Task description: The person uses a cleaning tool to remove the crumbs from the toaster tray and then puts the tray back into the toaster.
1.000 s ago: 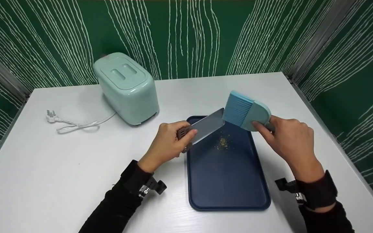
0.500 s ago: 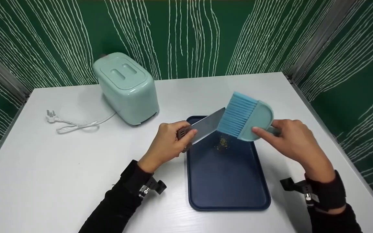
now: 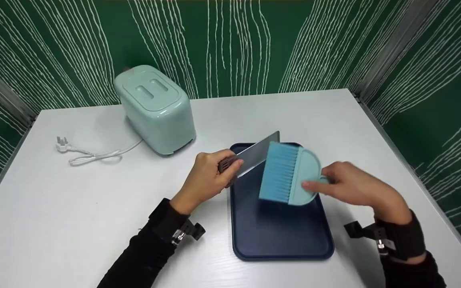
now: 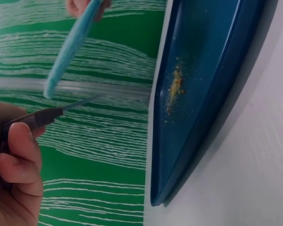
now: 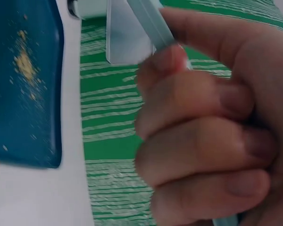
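Note:
My left hand (image 3: 206,176) grips the brown slotted end of a toaster crumb tray (image 3: 257,153), whose flat metal sheet tilts up to the right. In the left wrist view the crumb tray shows almost edge-on. My right hand (image 3: 352,188) holds a light-blue hand brush (image 3: 280,172) by its handle, thumb on the rounded back. Its bristles point left, close by the metal sheet and over a dark-blue serving tray (image 3: 284,238). Yellowish crumbs (image 4: 175,89) lie on that tray in both wrist views; the brush hides them in the head view.
A mint-green toaster (image 3: 158,112) stands at the back left of the white table (image 3: 102,224). Its white cord (image 3: 94,157) and plug lie on the table to its left. Green walls (image 3: 238,48) with white streaks enclose the back and sides.
The right hand has moved the brush down the metal sheet and toward the person, so its bristles now cover the crumbs in the head view. The left hand and crumb tray stay nearly still.

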The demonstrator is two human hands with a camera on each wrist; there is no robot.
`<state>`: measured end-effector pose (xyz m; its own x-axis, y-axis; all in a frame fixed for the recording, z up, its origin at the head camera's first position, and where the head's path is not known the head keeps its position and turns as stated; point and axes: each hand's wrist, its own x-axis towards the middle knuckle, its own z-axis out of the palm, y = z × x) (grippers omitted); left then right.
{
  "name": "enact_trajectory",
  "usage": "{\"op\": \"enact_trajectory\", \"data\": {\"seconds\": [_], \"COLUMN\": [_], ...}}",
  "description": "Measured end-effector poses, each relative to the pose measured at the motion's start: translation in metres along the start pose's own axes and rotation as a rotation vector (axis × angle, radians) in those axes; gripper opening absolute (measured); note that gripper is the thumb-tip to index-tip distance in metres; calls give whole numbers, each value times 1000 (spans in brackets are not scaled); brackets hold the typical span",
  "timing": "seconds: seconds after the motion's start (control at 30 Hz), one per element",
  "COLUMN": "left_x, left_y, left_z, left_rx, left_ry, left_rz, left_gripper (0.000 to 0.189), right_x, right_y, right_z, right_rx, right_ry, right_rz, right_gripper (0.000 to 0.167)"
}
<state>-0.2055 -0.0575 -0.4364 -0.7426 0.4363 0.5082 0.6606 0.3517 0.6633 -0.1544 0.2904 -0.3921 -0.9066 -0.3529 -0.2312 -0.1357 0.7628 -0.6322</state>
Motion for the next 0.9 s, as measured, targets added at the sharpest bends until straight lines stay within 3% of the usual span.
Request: {"op": "enact_trajectory", "data": {"seconds": [0.17, 0.27, 0.67, 0.9], "left_x": [0, 0, -1, -1], "left_y": [2, 3, 2, 3], "left_z": [0, 0, 0, 1], "left_rx": [1, 2, 21, 15], "left_ry": [-6, -7, -13, -22], "left_rz": [15, 26, 40, 39], "left_gripper": [19, 19, 20, 22], "right_x": [9, 13, 16, 15], "right_y": [-3, -2, 13, 19], "right_z": [14, 18, 11, 7], "right_rx": [30, 27, -18, -33], "right_ry": [-160, -200, -162, -136], "right_rz": [-48, -37, 112, 168], "right_gripper": [35, 32, 53, 55]}}
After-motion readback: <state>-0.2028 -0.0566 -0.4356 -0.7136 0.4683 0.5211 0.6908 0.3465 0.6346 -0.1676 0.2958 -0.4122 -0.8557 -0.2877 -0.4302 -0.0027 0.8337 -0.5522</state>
